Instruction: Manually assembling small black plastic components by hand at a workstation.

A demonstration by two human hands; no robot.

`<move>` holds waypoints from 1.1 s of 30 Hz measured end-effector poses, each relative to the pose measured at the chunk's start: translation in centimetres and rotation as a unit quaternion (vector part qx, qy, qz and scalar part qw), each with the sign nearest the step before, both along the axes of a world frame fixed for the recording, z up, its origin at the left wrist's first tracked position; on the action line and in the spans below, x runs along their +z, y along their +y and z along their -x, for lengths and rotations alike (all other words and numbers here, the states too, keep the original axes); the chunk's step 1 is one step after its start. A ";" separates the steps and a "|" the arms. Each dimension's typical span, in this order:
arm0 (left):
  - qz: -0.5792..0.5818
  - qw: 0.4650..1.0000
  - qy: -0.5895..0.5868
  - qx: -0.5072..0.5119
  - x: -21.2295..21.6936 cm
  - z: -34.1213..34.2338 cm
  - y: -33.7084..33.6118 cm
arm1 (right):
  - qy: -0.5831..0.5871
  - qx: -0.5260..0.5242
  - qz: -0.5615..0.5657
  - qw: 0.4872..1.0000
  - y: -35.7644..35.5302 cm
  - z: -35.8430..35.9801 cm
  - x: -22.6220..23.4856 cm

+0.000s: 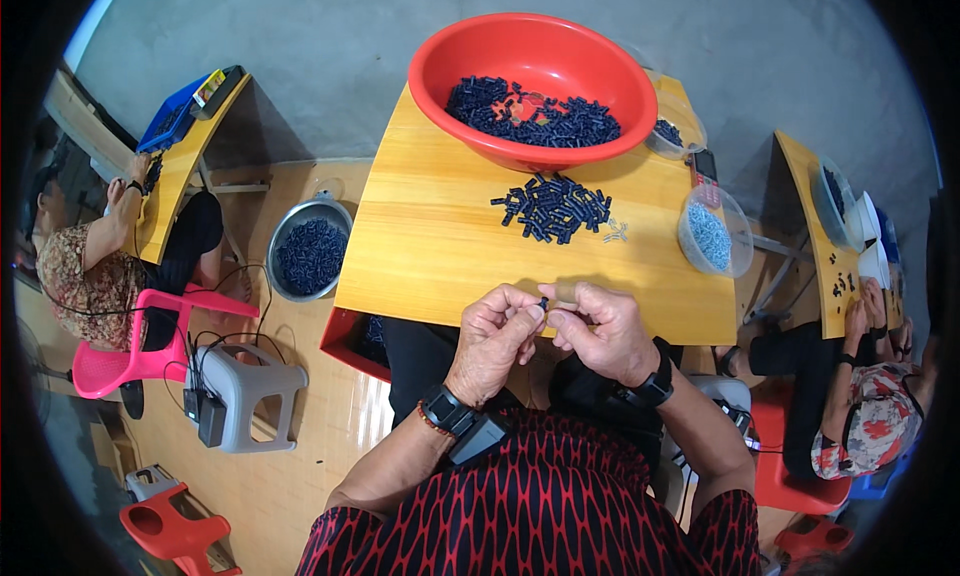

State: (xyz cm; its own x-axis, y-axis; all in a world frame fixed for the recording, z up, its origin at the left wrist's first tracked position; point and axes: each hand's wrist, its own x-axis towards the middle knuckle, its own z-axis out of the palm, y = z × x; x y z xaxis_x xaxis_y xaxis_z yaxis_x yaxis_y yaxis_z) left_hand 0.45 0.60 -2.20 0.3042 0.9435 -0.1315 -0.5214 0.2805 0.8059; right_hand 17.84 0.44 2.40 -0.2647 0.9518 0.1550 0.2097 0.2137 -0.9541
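Black plastic pieces are passing through a person's fingers at a wooden table (420, 256) in the centre of the frame. Both hands are meeting at the table's near edge: the left hand (495, 341) and the right hand (600, 331) are pinching one small black part (543, 303) between thumbs and fingertips, the remaining fingers curled in. Whether a second piece is sitting inside that pinch cannot be told. Just above the hands a loose pile of black parts (553, 207) is lying on the tabletop, with a few small pale metal bits (616, 233) beside it. A red basin (530, 86) at the upper centre is holding many more of the same parts, and a clear tub (715, 234) of bluish pieces is standing at the right edge. Judging by the grip, a fitting or checking step on a single part appears to be in hand; the next move would call for a steady, fine pinch and a short reach up to the pile. Other people are working at neighbouring tables at the left and right.
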 end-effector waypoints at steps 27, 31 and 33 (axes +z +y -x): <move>0.025 0.999 -0.025 -0.016 -0.3 0.7 0.3 | 0.058 0.024 0.148 0.987 0.8 -0.9 0.6; 0.028 0.998 -0.053 -0.024 -0.3 0.5 0.3 | -0.132 0.046 -0.069 0.988 0.6 -0.2 1.2; 0.025 0.997 -0.065 -0.032 0.0 0.3 0.1 | -0.177 0.045 -0.128 0.975 0.6 0.3 1.3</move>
